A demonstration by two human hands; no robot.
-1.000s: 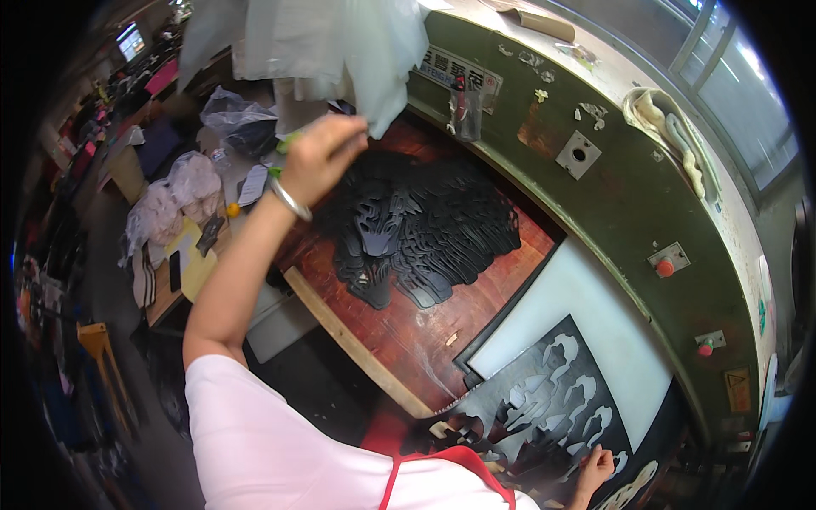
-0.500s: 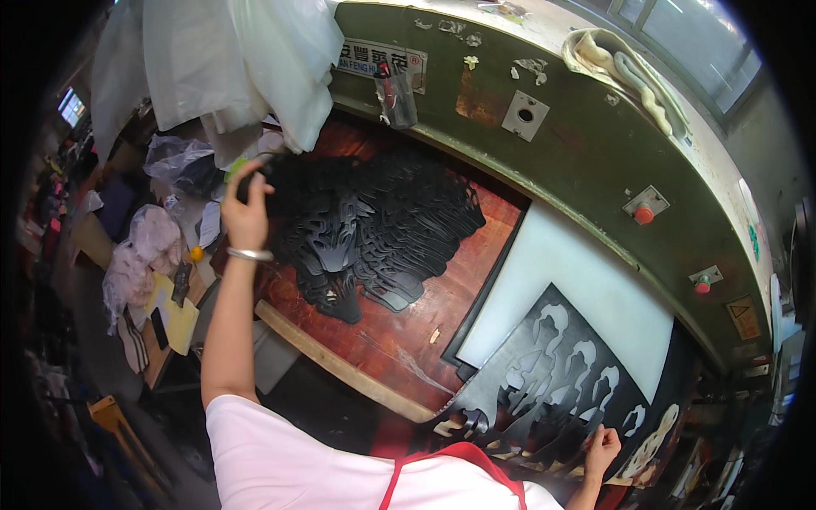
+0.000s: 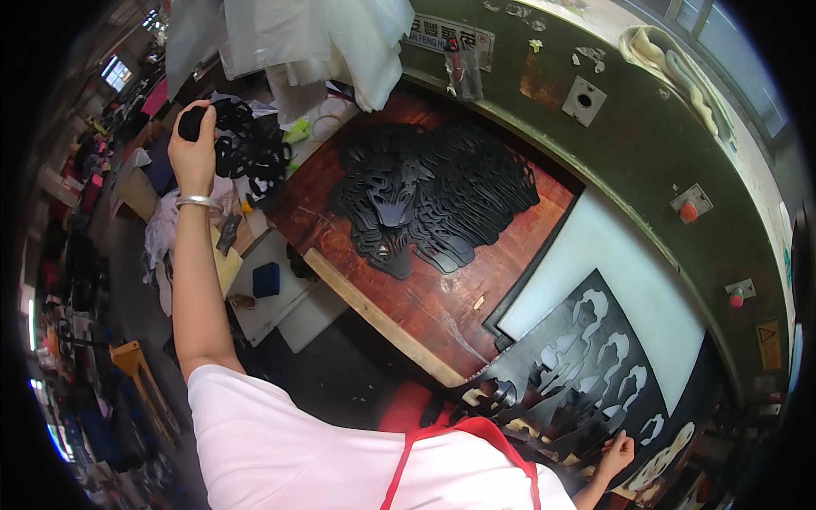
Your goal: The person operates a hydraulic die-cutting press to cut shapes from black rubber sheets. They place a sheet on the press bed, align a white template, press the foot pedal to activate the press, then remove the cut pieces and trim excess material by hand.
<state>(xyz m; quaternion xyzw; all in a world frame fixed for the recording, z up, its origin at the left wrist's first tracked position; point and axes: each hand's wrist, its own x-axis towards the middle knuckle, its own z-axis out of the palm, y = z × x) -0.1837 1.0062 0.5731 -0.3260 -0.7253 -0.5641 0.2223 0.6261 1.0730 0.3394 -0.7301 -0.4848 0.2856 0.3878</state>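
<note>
The left hand is raised at the far left of the bench, fingers closed around a bundle of black cut-out scrap that hangs as a tangled lattice just to the right of the fist. A silver bangle sits on the left wrist.

The right hand is low at the right, fingers curled onto the near edge of a black sheet perforated with cut-out shapes. This sheet lies flat, partly over a white cutting board beneath it.

Between the two hands, well apart from both, a pile of black cut pieces lies spread on the red-brown wooden table. The held scrap is left of this pile and does not touch it.

White plastic sheets hang above the table's far edge. A green machine housing with red buttons curves along the right side.
</note>
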